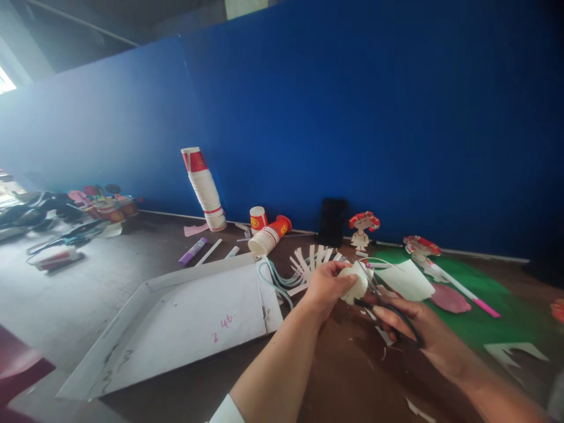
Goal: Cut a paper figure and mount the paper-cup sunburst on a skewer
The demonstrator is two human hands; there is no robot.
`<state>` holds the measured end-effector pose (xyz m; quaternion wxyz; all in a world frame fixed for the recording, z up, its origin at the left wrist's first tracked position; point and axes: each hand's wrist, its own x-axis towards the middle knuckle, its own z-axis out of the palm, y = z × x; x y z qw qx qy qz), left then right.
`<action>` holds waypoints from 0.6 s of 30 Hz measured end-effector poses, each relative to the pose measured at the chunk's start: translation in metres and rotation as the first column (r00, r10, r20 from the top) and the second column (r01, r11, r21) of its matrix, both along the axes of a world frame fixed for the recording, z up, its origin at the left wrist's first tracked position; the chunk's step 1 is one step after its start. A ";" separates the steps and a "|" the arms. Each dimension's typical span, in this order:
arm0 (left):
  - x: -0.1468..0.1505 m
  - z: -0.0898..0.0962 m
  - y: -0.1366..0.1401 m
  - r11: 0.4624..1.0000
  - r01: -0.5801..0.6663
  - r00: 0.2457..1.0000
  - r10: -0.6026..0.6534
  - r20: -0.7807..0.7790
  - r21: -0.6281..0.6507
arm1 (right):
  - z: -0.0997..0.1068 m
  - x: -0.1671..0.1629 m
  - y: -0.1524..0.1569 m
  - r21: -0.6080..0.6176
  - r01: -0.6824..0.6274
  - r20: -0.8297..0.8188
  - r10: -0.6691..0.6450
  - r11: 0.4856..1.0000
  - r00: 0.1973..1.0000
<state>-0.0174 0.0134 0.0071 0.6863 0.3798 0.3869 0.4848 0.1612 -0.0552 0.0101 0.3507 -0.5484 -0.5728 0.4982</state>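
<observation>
My left hand [328, 286] pinches a small piece of cream paper [355, 283] above the brown table. In my right hand [412, 326] is a pair of scissors [403, 317] with dark handles, fingers wrapped through the loops. The blades reach up to the right side of the paper; whether they are closed on it I cannot tell. A white paper cup cut into strips [314, 261] lies just behind my left hand. To the right, a cream paper sheet [406, 279] and a pink paper piece [450, 298] rest on a green sheet [489, 294].
A white box lid [189, 329] lies left of my arms. Behind it stand a leaning stack of paper cups [205, 191] and a tipped cup stack [268, 236]. A glue stick [192, 251], a phone [333, 222], a paper figure [362, 230] and a pink-capped marker [465, 291] lie around. A blue partition [352, 117] closes the back.
</observation>
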 end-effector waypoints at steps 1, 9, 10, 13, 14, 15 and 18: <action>0.000 0.001 0.000 1.000 0.000 1.000 0.000 -0.008 0.007 | 0.000 0.000 0.000 0.011 -0.006 0.013 0.006 1.000 1.000; -0.001 0.004 -0.002 0.999 -0.004 0.999 0.005 -0.047 0.032 | -0.001 0.000 0.002 0.060 -0.041 0.081 0.037 0.997 0.996; -0.001 0.004 -0.002 1.000 -0.003 0.999 0.004 -0.048 0.031 | -0.002 0.001 0.002 0.059 -0.047 0.084 0.042 0.997 0.996; -0.001 0.004 -0.002 1.000 0.002 0.999 -0.001 -0.049 0.029 | -0.003 0.001 0.001 0.054 -0.048 0.078 0.044 0.997 0.996; 0.000 0.003 -0.002 1.000 0.002 0.999 -0.001 -0.047 0.030 | -0.003 0.001 0.001 0.049 -0.046 0.077 0.042 0.998 0.996; 0.000 0.003 -0.002 0.999 -0.001 0.999 0.002 -0.045 0.033 | -0.003 0.001 0.001 0.045 -0.041 0.077 0.037 0.998 0.996; 0.000 0.002 -0.002 0.999 -0.007 0.999 0.009 -0.045 0.048 | 0.000 -0.001 0.001 0.049 -0.020 0.092 0.016 0.999 0.996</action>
